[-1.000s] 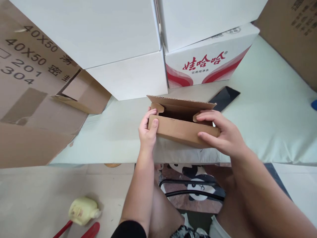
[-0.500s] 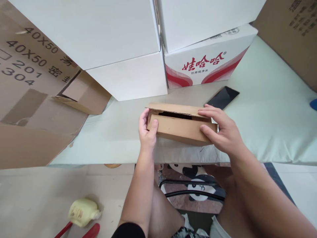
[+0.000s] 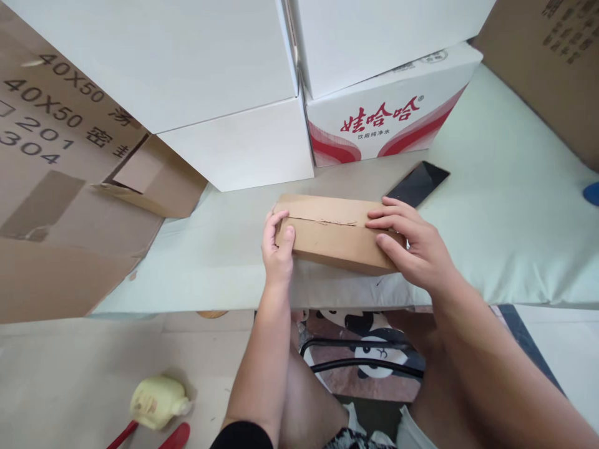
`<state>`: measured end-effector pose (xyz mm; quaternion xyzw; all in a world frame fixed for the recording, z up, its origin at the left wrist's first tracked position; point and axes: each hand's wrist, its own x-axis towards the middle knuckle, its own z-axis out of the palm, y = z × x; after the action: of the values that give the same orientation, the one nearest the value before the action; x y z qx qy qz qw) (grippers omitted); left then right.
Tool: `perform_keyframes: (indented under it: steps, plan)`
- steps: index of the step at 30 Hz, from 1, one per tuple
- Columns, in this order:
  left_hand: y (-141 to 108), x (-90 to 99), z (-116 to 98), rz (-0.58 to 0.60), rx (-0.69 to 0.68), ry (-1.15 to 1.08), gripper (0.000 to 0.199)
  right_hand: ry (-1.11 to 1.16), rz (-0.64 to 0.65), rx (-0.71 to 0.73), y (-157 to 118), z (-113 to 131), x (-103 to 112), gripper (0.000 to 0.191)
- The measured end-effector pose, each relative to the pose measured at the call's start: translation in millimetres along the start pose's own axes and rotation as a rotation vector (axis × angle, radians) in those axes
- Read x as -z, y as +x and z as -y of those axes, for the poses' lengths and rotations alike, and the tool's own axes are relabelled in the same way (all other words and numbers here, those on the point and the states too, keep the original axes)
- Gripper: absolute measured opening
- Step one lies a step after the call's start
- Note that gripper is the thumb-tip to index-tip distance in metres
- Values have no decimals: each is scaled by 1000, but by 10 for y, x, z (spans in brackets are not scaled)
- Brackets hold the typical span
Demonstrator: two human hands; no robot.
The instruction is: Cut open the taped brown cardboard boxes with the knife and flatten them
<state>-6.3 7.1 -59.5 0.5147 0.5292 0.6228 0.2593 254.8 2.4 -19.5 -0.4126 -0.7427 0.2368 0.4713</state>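
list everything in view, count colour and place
small box: one, brown, centre, flap down
phone: one, black, behind small box
plain boxes: three visible, white, stacked behind
printed carton: one, white and red, under plain box
left carton: one, brown, far left
right carton: one, brown, upper right
rounded object: one, blue, right edge
cloth: one, pale green, under boxes
bottle: one, pale yellow, lower left
red pieces: two, red, beside bottle
bars: two, black, bottom centre
panda prints: two, black and white, around bars
floor: one, pale, bottom
sleeve: one, black, bottom
legs: two, bare, bottom
left hand: one, bare, small box's left end
right hand: one, bare, small box's right end
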Motion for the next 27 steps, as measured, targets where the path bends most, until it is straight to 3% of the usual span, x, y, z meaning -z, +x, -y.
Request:
perform_keyframes:
  steps: [27]
  plan:
    - [2, -6, -3, 11, -4, -10, 47, -1, 13, -36, 2, 13, 6, 16]
